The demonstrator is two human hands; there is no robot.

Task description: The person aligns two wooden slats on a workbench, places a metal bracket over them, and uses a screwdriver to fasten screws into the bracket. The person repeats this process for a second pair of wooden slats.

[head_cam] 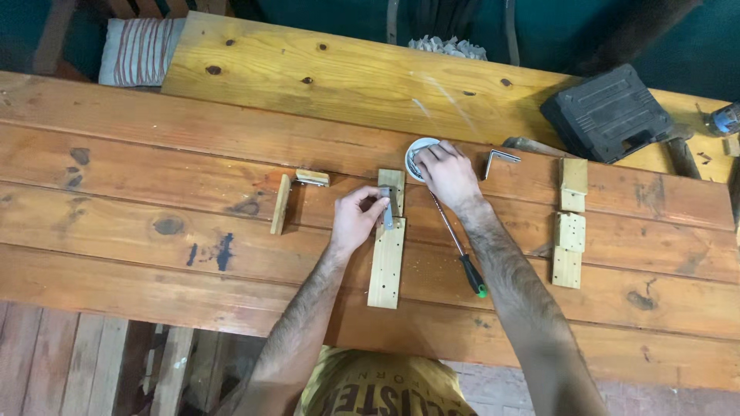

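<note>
Pinching a small grey metal bracket point(387, 206) between thumb and fingers, the left hand point(356, 219) holds it against the upper end of a long wooden strip point(387, 262) lying lengthwise on the table point(139, 231). Right hand point(447, 176) reaches into a small white dish point(418, 148) just above the strip, fingers curled over its contents; what they grip cannot be told. Screwdriver point(461, 254) with a dark handle and green tip lies just right of the strip, partly under the right wrist. Metal angle bracket point(499, 160) sits near the right hand. Further right: stacked wooden blocks point(570, 223), black tool case point(609, 112). Left: short wooden piece point(280, 204).
</note>
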